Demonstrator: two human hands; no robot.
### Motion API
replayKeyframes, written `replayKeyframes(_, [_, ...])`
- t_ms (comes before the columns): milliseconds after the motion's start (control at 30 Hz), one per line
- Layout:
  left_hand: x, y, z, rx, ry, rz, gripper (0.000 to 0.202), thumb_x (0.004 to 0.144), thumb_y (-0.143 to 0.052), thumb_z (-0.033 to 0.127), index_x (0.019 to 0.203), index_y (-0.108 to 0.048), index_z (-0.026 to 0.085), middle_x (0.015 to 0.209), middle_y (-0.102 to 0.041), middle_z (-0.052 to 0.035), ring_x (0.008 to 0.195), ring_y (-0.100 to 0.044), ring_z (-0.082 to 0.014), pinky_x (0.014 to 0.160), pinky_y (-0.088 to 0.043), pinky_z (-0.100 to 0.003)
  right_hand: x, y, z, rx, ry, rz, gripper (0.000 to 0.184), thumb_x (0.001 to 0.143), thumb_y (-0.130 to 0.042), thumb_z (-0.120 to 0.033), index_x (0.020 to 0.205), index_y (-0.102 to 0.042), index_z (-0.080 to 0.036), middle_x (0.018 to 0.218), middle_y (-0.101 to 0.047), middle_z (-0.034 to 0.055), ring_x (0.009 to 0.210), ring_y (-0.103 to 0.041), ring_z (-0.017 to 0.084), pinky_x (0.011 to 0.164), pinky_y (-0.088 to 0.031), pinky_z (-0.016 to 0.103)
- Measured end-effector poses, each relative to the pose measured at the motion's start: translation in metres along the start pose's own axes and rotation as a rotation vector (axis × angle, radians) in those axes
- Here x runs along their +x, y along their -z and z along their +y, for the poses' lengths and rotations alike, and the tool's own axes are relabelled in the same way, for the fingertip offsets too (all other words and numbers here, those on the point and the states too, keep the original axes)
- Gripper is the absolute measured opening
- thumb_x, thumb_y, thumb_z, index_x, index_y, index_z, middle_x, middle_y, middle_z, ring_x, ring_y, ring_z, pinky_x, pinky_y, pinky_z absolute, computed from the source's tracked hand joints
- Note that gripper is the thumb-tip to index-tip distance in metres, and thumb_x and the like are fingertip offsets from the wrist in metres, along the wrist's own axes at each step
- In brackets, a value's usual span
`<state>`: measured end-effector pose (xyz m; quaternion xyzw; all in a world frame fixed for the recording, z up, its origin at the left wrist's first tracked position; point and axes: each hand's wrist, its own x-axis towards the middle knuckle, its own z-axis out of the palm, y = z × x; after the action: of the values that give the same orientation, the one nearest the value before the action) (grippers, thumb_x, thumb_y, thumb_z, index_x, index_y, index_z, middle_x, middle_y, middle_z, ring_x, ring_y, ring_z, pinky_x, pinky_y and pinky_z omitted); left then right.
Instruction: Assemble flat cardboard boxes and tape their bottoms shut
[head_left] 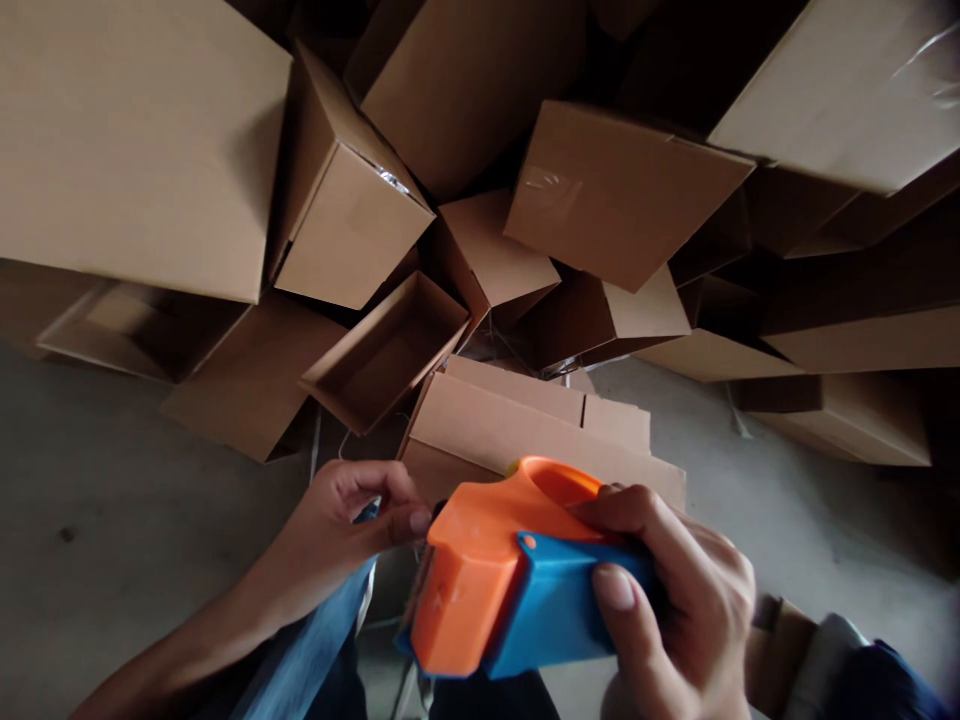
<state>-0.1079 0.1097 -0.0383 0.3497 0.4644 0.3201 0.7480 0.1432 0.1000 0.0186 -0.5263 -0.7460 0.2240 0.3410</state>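
An orange and blue packing tape dispenser (480,570) is in my right hand (682,590), whose thumb presses on the blue side while the fingers wrap round the far end. My left hand (367,515) is closed in a pinch at the dispenser's left front edge. Whatever lies between its thumb and finger is too small to make out. Beyond the dispenser lies a flattened cardboard carton (517,410) with its flaps showing, partly covered by the dispenser and my right hand.
Several cardboard boxes are piled across the back, among them an open shallow box (386,350) and a taped box (622,190). A large box (135,140) stands at upper left. Grey floor (90,520) shows on both sides. Dark cloth and brown pieces lie at lower right.
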Motion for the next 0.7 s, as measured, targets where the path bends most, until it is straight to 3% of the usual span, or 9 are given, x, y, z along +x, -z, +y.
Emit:
replayKeyframes(433, [0.001,0.002,-0.003,0.023,-0.019,-0.004,0.027,0.084,-0.084,0.046,0.070,-0.076,0.024,0.069,-0.067,0.0037,0.067,-0.054,-0.0085,0.065,-0.040,-0.018,0.000,0.001,0.001,-0.003,0.001,-0.003,0.007,0.094,-0.050,-0.028,0.094,-0.055,-0.023,0.068,-0.055,-0.0047,0.051,-0.052,0.011,0.053,-0.042,0.025])
replayKeyframes(700, [0.001,-0.006,0.010,-0.007,0.008,0.044,0.039,0.073,-0.090,0.056,0.064,-0.074,0.021,0.063,-0.063,0.0023,0.061,-0.050,-0.0096,0.059,-0.040,-0.020,0.001,0.002,0.003,-0.026,0.021,-0.014,0.016,0.097,-0.051,-0.039,0.094,-0.055,-0.023,0.067,-0.055,-0.0041,0.050,-0.052,0.012,0.051,-0.043,0.026])
